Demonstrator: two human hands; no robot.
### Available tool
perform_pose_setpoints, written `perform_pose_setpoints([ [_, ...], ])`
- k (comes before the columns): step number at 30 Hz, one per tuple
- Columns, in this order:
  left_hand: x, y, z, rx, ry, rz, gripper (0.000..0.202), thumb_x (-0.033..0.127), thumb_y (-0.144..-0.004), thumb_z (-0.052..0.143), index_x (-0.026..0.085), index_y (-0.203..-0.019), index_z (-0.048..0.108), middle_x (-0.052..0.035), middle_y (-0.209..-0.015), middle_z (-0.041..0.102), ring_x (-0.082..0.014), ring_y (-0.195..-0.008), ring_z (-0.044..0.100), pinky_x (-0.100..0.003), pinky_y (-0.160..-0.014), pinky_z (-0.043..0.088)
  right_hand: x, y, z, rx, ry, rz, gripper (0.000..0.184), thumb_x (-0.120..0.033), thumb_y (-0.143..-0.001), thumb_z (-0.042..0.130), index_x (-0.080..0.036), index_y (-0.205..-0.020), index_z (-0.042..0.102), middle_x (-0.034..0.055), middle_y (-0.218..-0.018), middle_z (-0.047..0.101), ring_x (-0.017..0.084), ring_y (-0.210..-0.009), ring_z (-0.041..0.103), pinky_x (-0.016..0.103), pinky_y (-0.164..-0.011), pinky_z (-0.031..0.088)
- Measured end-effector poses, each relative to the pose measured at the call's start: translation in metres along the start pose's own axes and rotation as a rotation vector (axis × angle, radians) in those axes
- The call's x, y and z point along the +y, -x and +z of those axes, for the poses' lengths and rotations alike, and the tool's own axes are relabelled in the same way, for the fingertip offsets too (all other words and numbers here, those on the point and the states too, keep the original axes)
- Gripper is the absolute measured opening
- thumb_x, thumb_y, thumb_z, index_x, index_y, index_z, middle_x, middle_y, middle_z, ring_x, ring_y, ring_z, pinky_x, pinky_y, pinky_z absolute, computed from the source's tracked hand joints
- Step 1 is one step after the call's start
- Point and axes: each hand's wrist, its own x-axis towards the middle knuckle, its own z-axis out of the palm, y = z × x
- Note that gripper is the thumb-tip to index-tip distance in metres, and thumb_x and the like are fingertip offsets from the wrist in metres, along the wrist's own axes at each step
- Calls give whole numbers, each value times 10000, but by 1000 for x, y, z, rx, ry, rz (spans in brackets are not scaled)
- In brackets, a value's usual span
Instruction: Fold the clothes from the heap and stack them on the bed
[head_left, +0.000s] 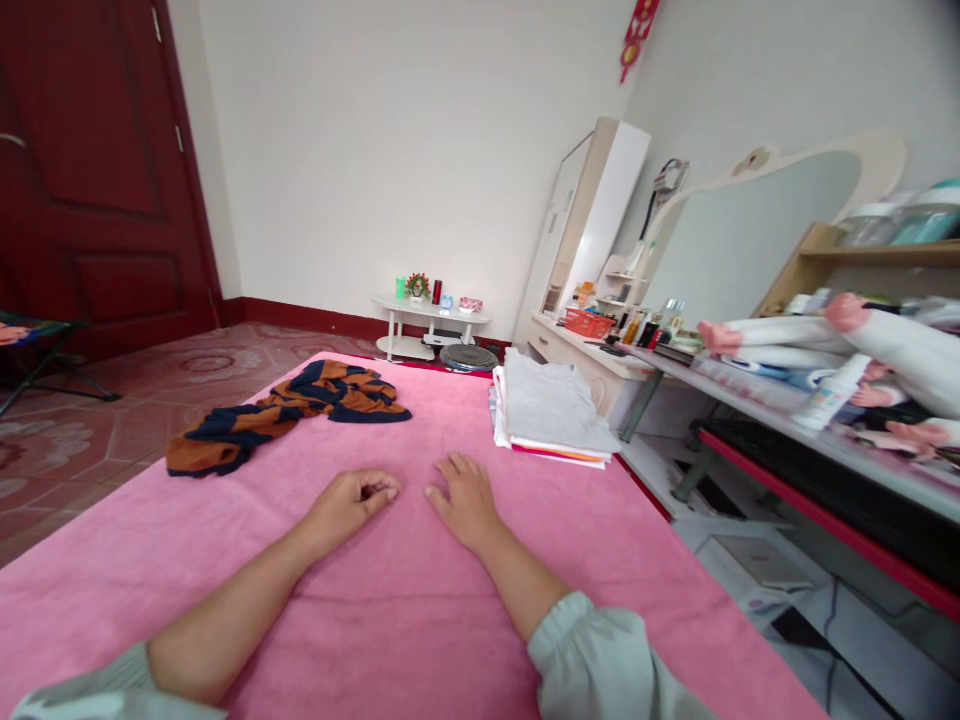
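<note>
My left hand (pixel 357 507) rests on the pink bed cover (pixel 390 640), its fingers loosely curled toward the thumb and nothing visible in them. To its right, my right hand (pixel 466 497) lies palm down on the same cover with the fingers spread, holding nothing. Beyond my left hand is a crumpled garment (pixel 349 385) in orange-brown and navy stripes, stretched toward the bed's left edge. A neat stack of folded clothes (pixel 555 403), grey on top with white, red and orange edges below, sits past my right hand. Neither hand touches the clothes.
Along the right stand a desk (pixel 757 392) crowded with bottles and a plush toy (pixel 900 350), and a mirrored dressing table (pixel 592 352). A small white table (pixel 386 305) stands by the far wall. On the left are a dark red door (pixel 97 170) and a folding stool (pixel 45 350).
</note>
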Motion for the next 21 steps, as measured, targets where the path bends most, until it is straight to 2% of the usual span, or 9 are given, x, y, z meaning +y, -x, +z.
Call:
perform_pose_setpoints([
  [16, 2, 2, 0, 21, -40, 32, 279, 370, -828, 540, 139, -877, 689, -54, -860, 716, -188, -808, 636, -275, -756, 482, 3, -2, 3, 2, 8, -13, 425, -418, -860, 519, -230, -1240, 543, 99, -1351, 483, 259, -1262, 395, 428, -1044, 274],
  [21, -2, 2, 6, 66, -102, 48, 257, 333, -822, 539, 134, -852, 700, -56, -826, 718, -186, -760, 636, -277, -717, 485, 5, -5, 3, -4, 13, -41, 432, -405, -867, 501, -198, -1243, 552, 117, -1354, 485, 263, -1265, 402, 422, -1047, 283],
])
